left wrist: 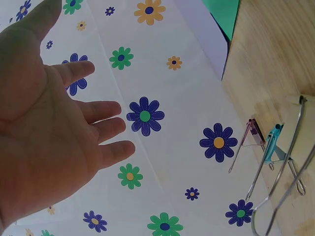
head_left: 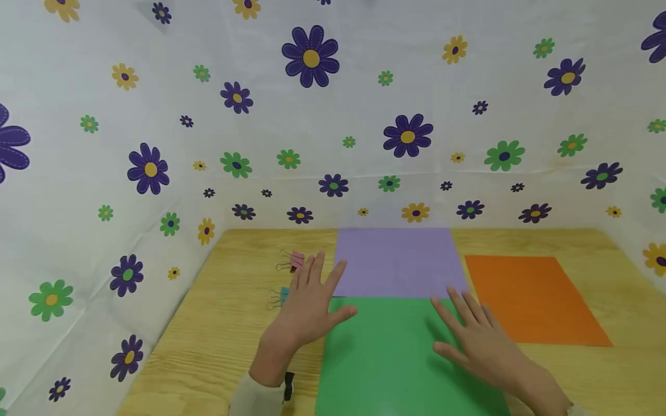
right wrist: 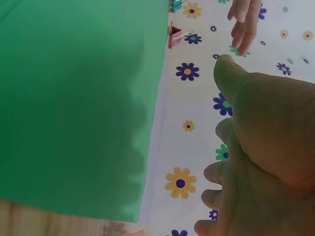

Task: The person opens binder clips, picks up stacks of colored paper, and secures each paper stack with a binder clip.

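My left hand (head_left: 307, 309) hovers with fingers spread over the left edge of a green sheet of paper (head_left: 385, 358). Its palm and fingers hold nothing in the left wrist view. Over the green sheet's right side hangs my right hand (head_left: 481, 344), fingers extended and a shadow beneath. Beyond the green sheet lies a purple sheet (head_left: 398, 260), and to the right an orange sheet (head_left: 536, 300). Left of the sheets are a pink binder clip (head_left: 297, 260) and a teal binder clip (head_left: 284, 296), the latter partly behind my left hand. A cream binder clip (left wrist: 295, 123) shows close by in the left wrist view.
The wooden table (head_left: 208, 323) is bounded at the back and sides by a white flowered cloth (head_left: 354, 104). A small black object (head_left: 288, 386) shows beside my left sleeve (head_left: 255, 398).
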Action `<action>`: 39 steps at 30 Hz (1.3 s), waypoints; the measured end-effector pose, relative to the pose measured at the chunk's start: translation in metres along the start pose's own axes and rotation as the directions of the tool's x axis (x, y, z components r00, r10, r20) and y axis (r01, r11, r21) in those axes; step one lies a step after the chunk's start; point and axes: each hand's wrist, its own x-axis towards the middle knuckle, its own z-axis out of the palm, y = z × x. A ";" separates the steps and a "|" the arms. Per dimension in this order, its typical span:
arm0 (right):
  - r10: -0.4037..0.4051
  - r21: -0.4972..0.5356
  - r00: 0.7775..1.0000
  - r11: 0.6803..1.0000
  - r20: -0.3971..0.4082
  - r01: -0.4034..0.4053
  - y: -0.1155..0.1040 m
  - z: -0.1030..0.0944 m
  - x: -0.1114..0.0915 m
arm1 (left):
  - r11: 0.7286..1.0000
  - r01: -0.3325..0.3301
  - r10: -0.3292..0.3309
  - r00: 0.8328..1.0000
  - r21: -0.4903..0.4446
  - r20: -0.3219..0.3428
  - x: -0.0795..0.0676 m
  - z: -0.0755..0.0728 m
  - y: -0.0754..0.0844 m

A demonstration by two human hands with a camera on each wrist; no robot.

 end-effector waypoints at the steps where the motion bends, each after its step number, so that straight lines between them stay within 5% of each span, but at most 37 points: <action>1: 0.000 0.003 1.000 1.000 0.002 0.000 0.000 0.001 -0.002 | 1.000 -0.001 0.001 1.000 -0.003 0.008 0.000 0.000 0.000; 19: -0.127 -0.021 0.989 0.991 0.076 0.129 -0.017 0.003 -0.019 | 1.000 0.008 -0.007 0.999 -0.007 0.045 -0.004 0.003 -0.002; 25: -0.160 -0.066 0.986 0.984 0.040 0.163 -0.018 0.007 -0.025 | 1.000 0.007 -0.006 0.998 -0.024 0.060 -0.001 0.002 0.002; 39: -0.068 0.013 0.990 0.998 0.122 0.067 0.000 0.013 -0.021 | 1.000 -0.005 0.003 0.997 0.030 0.081 0.002 0.003 0.006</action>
